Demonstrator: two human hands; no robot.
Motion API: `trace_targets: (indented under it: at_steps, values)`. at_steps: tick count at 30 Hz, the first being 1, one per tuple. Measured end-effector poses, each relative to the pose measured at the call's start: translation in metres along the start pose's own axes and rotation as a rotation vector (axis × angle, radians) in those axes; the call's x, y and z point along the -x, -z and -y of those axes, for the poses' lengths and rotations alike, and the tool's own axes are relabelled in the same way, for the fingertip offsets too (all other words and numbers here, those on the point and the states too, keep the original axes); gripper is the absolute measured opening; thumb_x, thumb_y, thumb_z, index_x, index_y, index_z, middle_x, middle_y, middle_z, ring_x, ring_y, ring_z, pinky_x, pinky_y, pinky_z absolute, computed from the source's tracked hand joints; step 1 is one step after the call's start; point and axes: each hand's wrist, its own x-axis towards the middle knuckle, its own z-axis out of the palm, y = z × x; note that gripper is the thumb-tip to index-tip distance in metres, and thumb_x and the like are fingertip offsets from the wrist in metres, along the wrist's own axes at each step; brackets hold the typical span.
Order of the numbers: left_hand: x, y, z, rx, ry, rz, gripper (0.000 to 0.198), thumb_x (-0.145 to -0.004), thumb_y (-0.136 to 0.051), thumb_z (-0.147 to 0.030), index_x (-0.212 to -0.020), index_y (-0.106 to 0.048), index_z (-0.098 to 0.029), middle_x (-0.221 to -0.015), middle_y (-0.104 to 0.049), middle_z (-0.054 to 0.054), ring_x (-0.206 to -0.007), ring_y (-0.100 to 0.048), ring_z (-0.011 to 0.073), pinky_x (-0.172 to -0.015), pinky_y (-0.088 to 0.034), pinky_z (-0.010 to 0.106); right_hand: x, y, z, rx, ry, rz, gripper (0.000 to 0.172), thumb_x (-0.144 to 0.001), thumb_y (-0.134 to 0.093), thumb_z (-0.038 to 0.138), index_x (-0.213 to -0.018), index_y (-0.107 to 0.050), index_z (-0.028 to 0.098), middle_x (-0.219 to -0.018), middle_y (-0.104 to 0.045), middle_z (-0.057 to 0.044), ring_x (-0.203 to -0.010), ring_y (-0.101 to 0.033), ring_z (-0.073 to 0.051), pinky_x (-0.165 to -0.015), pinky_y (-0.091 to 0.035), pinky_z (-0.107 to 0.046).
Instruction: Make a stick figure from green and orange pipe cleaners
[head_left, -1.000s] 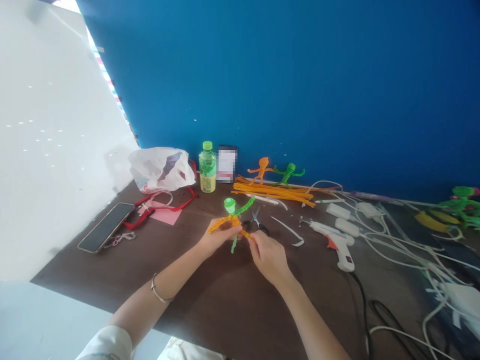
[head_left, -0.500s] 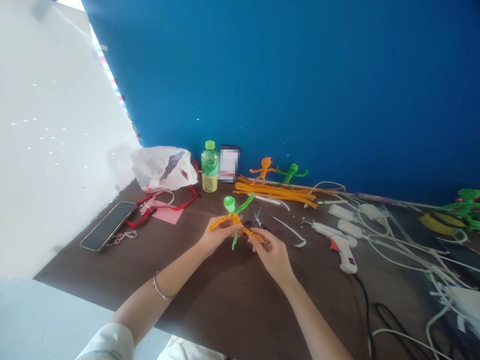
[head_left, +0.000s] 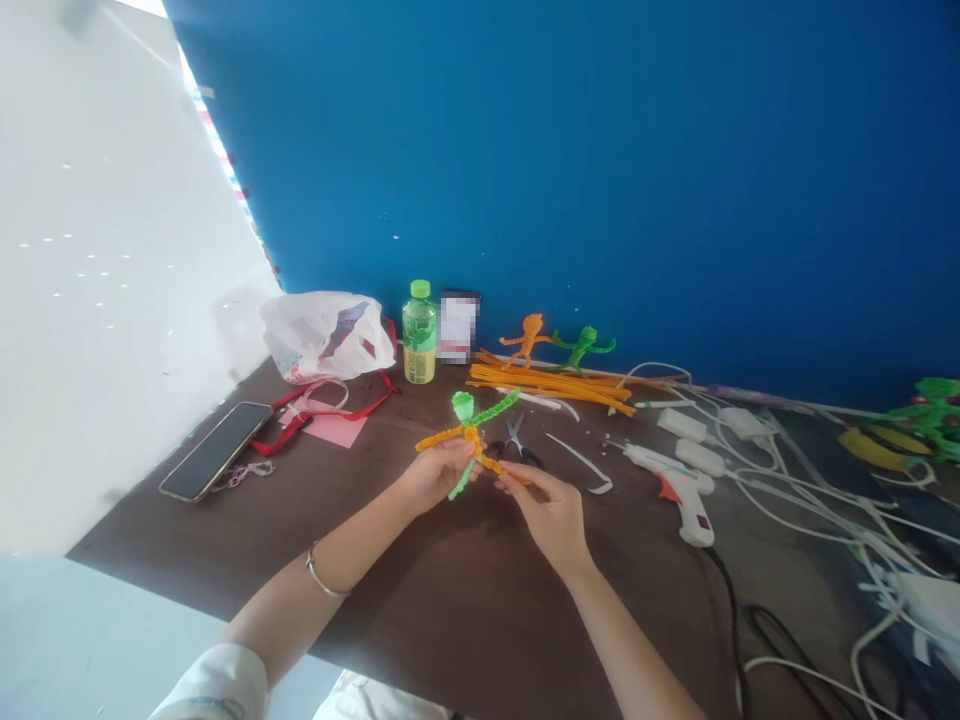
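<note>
Above the table's middle I hold a pipe-cleaner figure point(head_left: 472, 436) with a green head, one green and one orange arm, and one green and one orange leg. My left hand point(head_left: 437, 476) is closed around its body from the left, fingers partly hidden behind it. With thumb and fingers, my right hand point(head_left: 547, 505) pinches the end of the orange leg. Just behind the hands lie scissors point(head_left: 514, 436), blades pointing away. An orange figure point(head_left: 532, 340) and a green figure point(head_left: 586, 346) stand at the back by the wall.
A glue gun point(head_left: 686, 490) lies right, its black cord running forward. Tangled white cables and adapters point(head_left: 699, 457) spread beyond it. Orange pipe cleaners point(head_left: 551, 385) lie at the back. Left are a bottle point(head_left: 419, 335), a plastic bag point(head_left: 326, 335) and a phone point(head_left: 216, 452).
The figure has turned slightly; its green arm sits a little further right and its green leg now slants down to the left. Both hands keep their hold with small finger shifts.
</note>
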Motion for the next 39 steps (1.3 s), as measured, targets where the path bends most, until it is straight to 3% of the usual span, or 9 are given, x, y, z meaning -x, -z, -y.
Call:
trace_targets:
  at_steps: [5,11,16,20,23,26,30,34,39]
  values:
    - [0.000,0.000,-0.001,0.024,0.019,0.035,0.022,-0.069,-0.065,-0.023,-0.087,-0.064,-0.010,-0.064,-0.061,0.004,-0.060,-0.058,0.0102,-0.063,-0.044,0.022,-0.003,0.001,0.000,-0.101,-0.072,0.001,0.024,-0.067,-0.065,0.035,-0.084,-0.067,0.018,-0.073,-0.069,-0.005,-0.061,-0.065,-0.020,-0.064,-0.056,-0.037]
    - [-0.006,0.002,0.001,0.041,-0.016,-0.044,0.021,-0.066,-0.068,-0.022,-0.085,-0.064,-0.012,-0.074,-0.064,0.004,-0.066,-0.059,0.0108,-0.070,-0.043,0.024,-0.006,0.003,0.000,-0.275,-0.159,0.039,0.031,-0.072,-0.060,0.041,-0.090,-0.065,0.016,-0.072,-0.069,-0.007,-0.065,-0.066,-0.021,-0.064,-0.055,-0.038]
    - [-0.006,0.003,0.000,0.125,-0.063,-0.064,0.020,-0.065,-0.069,-0.020,-0.083,-0.064,-0.013,-0.074,-0.062,0.001,-0.059,-0.055,0.0070,-0.063,-0.042,0.022,-0.007,0.001,-0.005,-0.333,-0.203,0.006,0.033,-0.073,-0.059,0.042,-0.091,-0.061,0.015,-0.070,-0.068,-0.007,-0.066,-0.066,-0.021,-0.065,-0.055,-0.038]
    - [-0.005,0.002,-0.001,0.139,-0.105,-0.062,0.024,-0.064,-0.070,-0.020,-0.085,-0.064,-0.013,-0.070,-0.061,0.000,-0.060,-0.055,0.0067,-0.067,-0.042,0.023,-0.010,0.001,-0.016,-0.386,-0.197,-0.050,0.028,-0.074,-0.058,0.041,-0.089,-0.058,0.016,-0.080,-0.068,-0.008,-0.067,-0.065,-0.019,-0.064,-0.054,-0.037]
    - [-0.006,0.002,-0.002,0.135,-0.149,-0.085,0.023,-0.063,-0.070,-0.019,-0.084,-0.064,-0.012,-0.070,-0.061,0.001,-0.062,-0.055,0.0065,-0.072,-0.041,0.024,-0.011,0.003,-0.019,-0.323,-0.125,-0.141,0.026,-0.077,-0.053,0.038,-0.093,-0.054,0.018,-0.096,-0.064,-0.010,-0.069,-0.064,-0.018,-0.062,-0.054,-0.035]
    - [-0.007,0.003,-0.001,0.142,-0.158,-0.115,0.023,-0.062,-0.071,-0.017,-0.083,-0.064,-0.013,-0.074,-0.063,0.001,-0.065,-0.056,0.0074,-0.074,-0.041,0.025,-0.009,0.001,-0.016,-0.210,-0.065,-0.106,0.030,-0.077,-0.053,0.037,-0.100,-0.052,0.019,-0.104,-0.059,-0.011,-0.078,-0.062,-0.019,-0.062,-0.054,-0.034]
    - [-0.007,0.004,0.003,0.128,-0.143,-0.097,0.024,-0.060,-0.072,-0.015,-0.083,-0.065,-0.013,-0.081,-0.064,0.004,-0.068,-0.058,0.0092,-0.072,-0.042,0.025,-0.004,-0.009,-0.013,-0.100,-0.099,0.019,0.038,-0.072,-0.060,0.038,-0.103,-0.053,0.017,-0.095,-0.062,-0.010,-0.076,-0.062,-0.019,-0.062,-0.054,-0.032]
    - [-0.007,0.004,0.006,0.091,-0.120,-0.028,0.021,-0.061,-0.072,-0.017,-0.080,-0.065,-0.012,-0.081,-0.065,0.005,-0.066,-0.058,0.0103,-0.067,-0.042,0.025,-0.002,-0.015,-0.016,-0.053,-0.108,0.004,0.030,-0.069,-0.063,0.037,-0.090,-0.057,0.016,-0.082,-0.064,-0.007,-0.065,-0.061,-0.017,-0.059,-0.053,-0.031]
    - [-0.006,0.003,0.005,0.080,-0.094,-0.030,0.022,-0.060,-0.073,-0.019,-0.080,-0.065,-0.012,-0.077,-0.065,0.004,-0.061,-0.058,0.0097,-0.064,-0.043,0.024,-0.004,-0.013,-0.016,-0.060,-0.091,0.020,0.025,-0.070,-0.061,0.036,-0.085,-0.056,0.017,-0.078,-0.062,-0.004,-0.061,-0.060,-0.015,-0.058,-0.053,-0.030]
